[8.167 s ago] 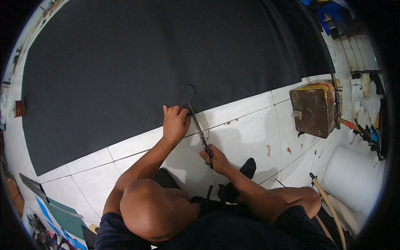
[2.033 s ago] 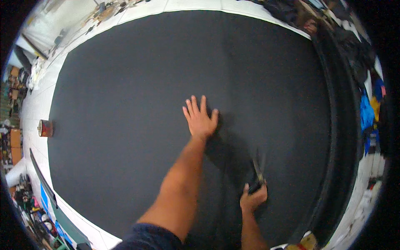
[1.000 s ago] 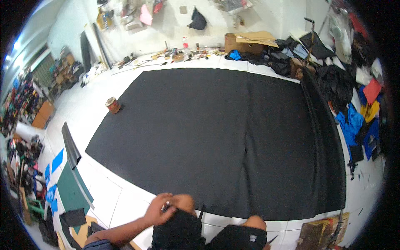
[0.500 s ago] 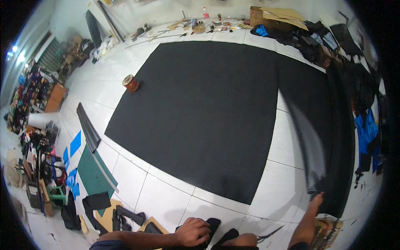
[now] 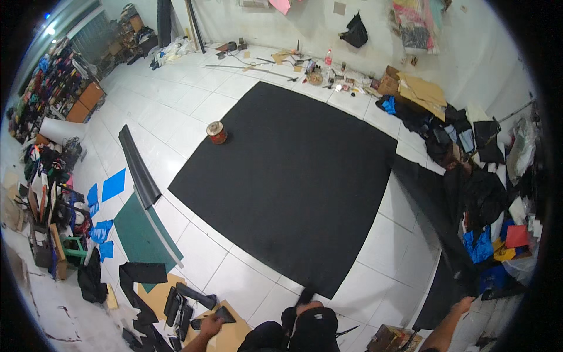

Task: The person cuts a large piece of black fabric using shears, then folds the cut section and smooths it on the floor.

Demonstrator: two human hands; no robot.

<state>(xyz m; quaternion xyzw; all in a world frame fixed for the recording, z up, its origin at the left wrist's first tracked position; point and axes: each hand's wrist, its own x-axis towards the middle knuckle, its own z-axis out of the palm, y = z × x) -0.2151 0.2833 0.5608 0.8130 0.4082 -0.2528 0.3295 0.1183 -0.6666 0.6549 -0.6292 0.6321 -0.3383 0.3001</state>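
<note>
At five o'clock near the lower rim, the right hand (image 5: pixel 463 305) is closed around the end of a long black strip (image 5: pixel 437 214) of matte, flexible sheet material. That strip rises in a narrow, slightly blurred band toward two o'clock, lifted off the floor beside the big sheet's right edge.

At six to seven o'clock, the left hand (image 5: pixel 210 325) curls its fingers around a small dark flat object (image 5: pixel 218 317); what it is cannot be told. It hovers over a tan cardboard piece (image 5: pixel 231 334) strewn with short black offcuts (image 5: pixel 179 302).

Filling the centre, a large black rectangular sheet (image 5: pixel 293 176) lies flat and smooth on glossy white floor tiles (image 5: pixel 199 105), one corner pointing toward the person's dark-clad knees (image 5: pixel 311 322). A round reddish tin (image 5: pixel 217 132) stands at its ten o'clock corner.

Toward nine o'clock lie a rolled black strip (image 5: pixel 138 170), a dark green panel (image 5: pixel 141 234) and bright blue scraps (image 5: pixel 112 185). From one to four o'clock, cardboard boxes (image 5: pixel 419 91), black bags and heaped fabric (image 5: pixel 487 193) crowd the wall. Tools and bottles (image 5: pixel 319 70) litter the floor at twelve o'clock.
</note>
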